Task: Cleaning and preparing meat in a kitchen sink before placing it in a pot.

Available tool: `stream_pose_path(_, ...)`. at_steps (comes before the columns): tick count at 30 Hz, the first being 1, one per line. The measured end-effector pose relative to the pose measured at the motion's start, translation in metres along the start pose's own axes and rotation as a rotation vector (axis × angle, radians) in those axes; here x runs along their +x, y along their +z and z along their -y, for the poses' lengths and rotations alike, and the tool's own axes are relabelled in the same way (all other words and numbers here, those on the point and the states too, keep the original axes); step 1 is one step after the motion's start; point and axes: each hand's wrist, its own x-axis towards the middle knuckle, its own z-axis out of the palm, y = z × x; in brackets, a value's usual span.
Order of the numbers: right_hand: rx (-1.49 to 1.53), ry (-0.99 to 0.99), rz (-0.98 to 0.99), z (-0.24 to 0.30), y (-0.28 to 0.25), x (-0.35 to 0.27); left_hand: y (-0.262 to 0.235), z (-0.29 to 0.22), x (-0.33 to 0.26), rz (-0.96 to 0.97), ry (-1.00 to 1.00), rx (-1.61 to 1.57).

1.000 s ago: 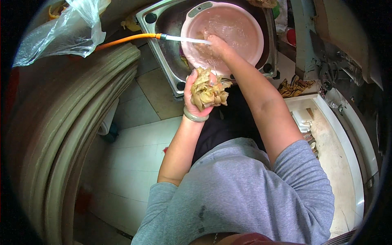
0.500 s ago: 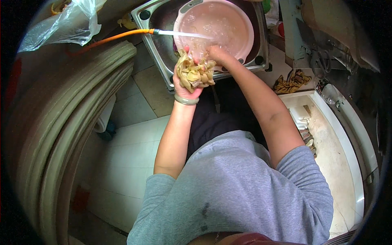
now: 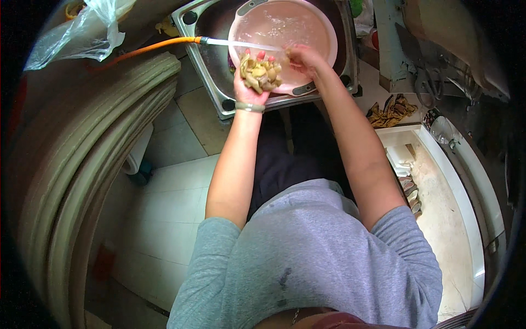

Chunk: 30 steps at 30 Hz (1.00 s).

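left hand [image 3: 253, 82] cupped, fingers curled round yellowish pieces [image 3: 260, 74] | right hand [image 3: 301, 57] fingers pinched, contents unclear | pink basin [image 3: 323, 33] in sink [image 3: 205, 49], top centre

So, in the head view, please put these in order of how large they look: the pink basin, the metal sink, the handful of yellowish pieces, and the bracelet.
1. metal sink, widest, though partly cut off by the picture's edge
2. pink basin, sitting inside the sink
3. handful of yellowish pieces, cupped in the left hand
4. bracelet, a thin band on the left wrist
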Motion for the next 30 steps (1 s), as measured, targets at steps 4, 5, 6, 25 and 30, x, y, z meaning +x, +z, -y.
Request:
stream_pose_path(4, 0.417, -0.024, -0.044, 0.015, 0.017, 0.002, -0.013, 0.009, 0.057, -0.173, 0.04, 0.1)
stream_pose_path(5, 0.513, -0.052, -0.035, 0.015, 0.019, 0.008, -0.012, 0.011, 0.067, -0.21, 0.044, 0.125)
stream_pose_path(6, 0.504, -0.087, -0.014, 0.013, 0.023, 0.012, -0.008, 0.012, 0.07, -0.183, 0.01, 0.093)
stream_pose_path(25, 0.37, -0.029, -0.001, -0.015, 0.04, 0.054, 0.019, 0.01, 0.036, -0.058, 0.339, 0.871)
stream_pose_path(30, 0.476, 0.13, 0.171, 0.002, 0.032, 0.047, 0.023, 0.012, 0.006, -0.281, 0.38, 0.861)
